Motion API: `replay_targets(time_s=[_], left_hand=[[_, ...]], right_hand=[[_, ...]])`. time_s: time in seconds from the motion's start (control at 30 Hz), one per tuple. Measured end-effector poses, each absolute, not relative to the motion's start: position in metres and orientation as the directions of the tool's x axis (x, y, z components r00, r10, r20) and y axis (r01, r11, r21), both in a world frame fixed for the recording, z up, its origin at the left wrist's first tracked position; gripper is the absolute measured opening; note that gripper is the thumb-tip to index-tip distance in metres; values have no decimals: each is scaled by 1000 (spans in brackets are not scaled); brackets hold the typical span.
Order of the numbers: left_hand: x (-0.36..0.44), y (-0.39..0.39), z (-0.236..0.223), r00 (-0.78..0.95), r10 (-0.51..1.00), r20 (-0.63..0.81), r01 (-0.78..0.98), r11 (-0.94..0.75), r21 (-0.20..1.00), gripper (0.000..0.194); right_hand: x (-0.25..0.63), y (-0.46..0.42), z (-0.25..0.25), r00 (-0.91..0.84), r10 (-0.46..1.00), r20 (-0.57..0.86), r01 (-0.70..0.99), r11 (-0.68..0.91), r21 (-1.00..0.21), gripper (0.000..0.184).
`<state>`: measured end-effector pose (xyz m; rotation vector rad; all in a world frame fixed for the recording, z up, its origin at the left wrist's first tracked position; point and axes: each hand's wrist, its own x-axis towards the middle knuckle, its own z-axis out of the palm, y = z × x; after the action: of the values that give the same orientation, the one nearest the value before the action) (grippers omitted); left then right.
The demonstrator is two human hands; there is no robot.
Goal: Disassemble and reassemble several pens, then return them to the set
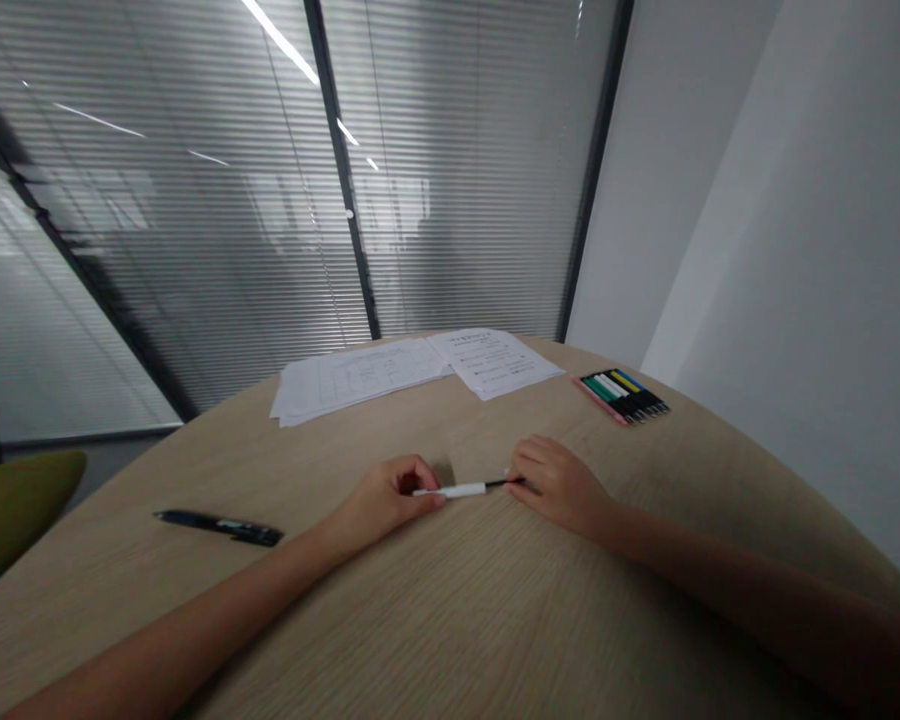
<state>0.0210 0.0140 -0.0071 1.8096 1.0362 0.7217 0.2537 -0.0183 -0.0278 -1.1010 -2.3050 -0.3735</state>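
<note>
My left hand [390, 495] pinches a white pen barrel [465, 490] between thumb and fingers, just above the table. Out of the barrel's right end runs a thin dark pen refill [496, 483]. The fingertips of my right hand [559, 482] are closed on the far end of that refill, and they partly hide it. The barrel and refill lie roughly in one line, level between the two hands. How far the refill reaches inside the barrel is hidden.
A black pen [219, 526] lies on the round wooden table [420, 630] left of my left forearm. Several coloured pens [621, 395] sit side by side at the right. Printed papers [367, 378] lie at the far edge. A green chair [22, 510] stands left.
</note>
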Motion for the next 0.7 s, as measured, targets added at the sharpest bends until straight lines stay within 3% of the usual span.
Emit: replay_targets(time_s=[0.1,0.3,0.5,0.7], left_hand=[[22,13,-7,504,861,74,339,-276,899,12],[20,17,-6,303,951,64,231,-139,963,14],[18,23,-7,184,983,15,1,-16,1000,21],[18,23,-6,113,993,32,-17,-30,999,23]], right_hand=[[254,-18,-28,-555,631,543,739,673,-28,3],[253,-17,-30,-444,725,527,792,592,-147,38],[258,-10,-36,-302,801,516,825,491,-280,39],[264,-9,-34,-169,724,669,865,434,-250,27]])
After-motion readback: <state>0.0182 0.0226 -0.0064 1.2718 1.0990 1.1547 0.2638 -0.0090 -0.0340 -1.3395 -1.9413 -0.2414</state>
